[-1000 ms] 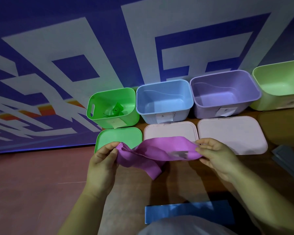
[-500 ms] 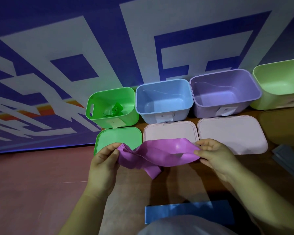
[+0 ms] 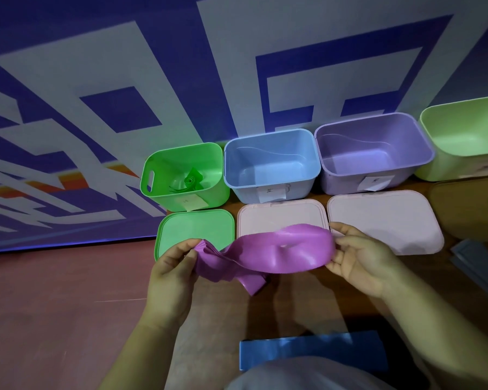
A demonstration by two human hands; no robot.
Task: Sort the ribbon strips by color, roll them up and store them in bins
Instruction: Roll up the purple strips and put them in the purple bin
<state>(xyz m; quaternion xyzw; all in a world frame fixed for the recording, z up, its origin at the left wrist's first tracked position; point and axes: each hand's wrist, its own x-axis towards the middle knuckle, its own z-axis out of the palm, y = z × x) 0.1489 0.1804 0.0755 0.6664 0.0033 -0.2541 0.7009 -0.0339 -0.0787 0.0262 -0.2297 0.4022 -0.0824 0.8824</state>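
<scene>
A: Centre: left hand (image 3: pixel 171 273) pinching the bunched, creased end of the purple ribbon strip (image 3: pixel 282 254) between thumb and curled fingers.

B: And the right hand (image 3: pixel 361 266)?

A: Closed on the opposite end of the same strip, fingers curled round its edge.

B: Position of the strip?

A: Held up between both hands, above the desk (image 3: pixel 307 305), as a wide twisted band. Overlaps the near edges of the green lid (image 3: pixel 197 226) and the left pink lid (image 3: pixel 279 215) from this view. Loose tail hanging below the band, near the left hand; contact with the desk not determinable.

B: Nearest the viewer?

A: Blue ribbon strip (image 3: pixel 310 350), lying flat on the desk, well apart from both hands, its near edge hidden behind pale cloth (image 3: pixel 307 375) at the bottom of the view.

B: Beyond the hands?

A: Three lids flat in a row: green lid, left pink lid, right pink lid (image 3: pixel 383 218). Behind them, a row of open bins. From the left: green bin (image 3: pixel 214 195), containing a rolled green ribbon (image 3: pixel 192 180); blue bin (image 3: pixel 302 190); purple bin (image 3: pixel 338 184), all three with a paper label on the front. At the far right, a light green bin (image 3: pixel 462 128), cut off by the frame edge.

B: Background?

A: Blue-and-white patterned wall (image 3: pixel 124 80) behind the bins; grey flat pieces (image 3: pixel 476 263) at the right edge, too cropped to identify.
</scene>
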